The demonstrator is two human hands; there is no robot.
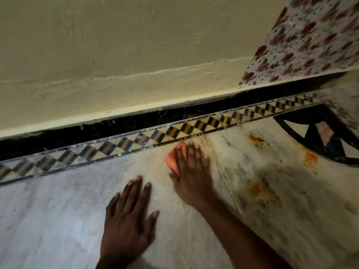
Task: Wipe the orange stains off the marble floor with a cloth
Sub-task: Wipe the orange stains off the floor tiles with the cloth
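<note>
Left third of frame: pale marble floor [48, 220], looks already clean here, with a checkered inlay border [116, 146] and black skirting [97, 129] running along the cream wall [116, 45].

Lower centre: left hand [128, 218] flat on the floor, fingers [136, 189] straight and spread, holding nothing. Reads as a brace.

Just right of it, centre frame: right hand [189, 171], motion-blurred, pressing down on the cloth [172, 159]. One cloth, orange-pink, small and bunched, mostly hidden under the palm; only its left edge and a tip near the border show. Fingers lie fairly flat over it, slightly apart. Too blurred to say whether the thumb hooks round the edge.

Handling call: cloth is soft, light, no stiffness. It will bunch and slide under the palm on smooth marble. Best worked with flat pressure over the wad, edge tucked under the fingers, not pinched at a corner.

Right third: a floor joint, then the dirtier slab. I count three clear orange stains: one upper right [256, 139], one by the black curved inlay [310, 159], one lower down [256, 188]. Fainter orange smears around them, can't count those.

Upper right: one floral-print fabric [310, 41] hanging down to the skirting.

Judgement: left side done, the three stains not yet touched.
</note>
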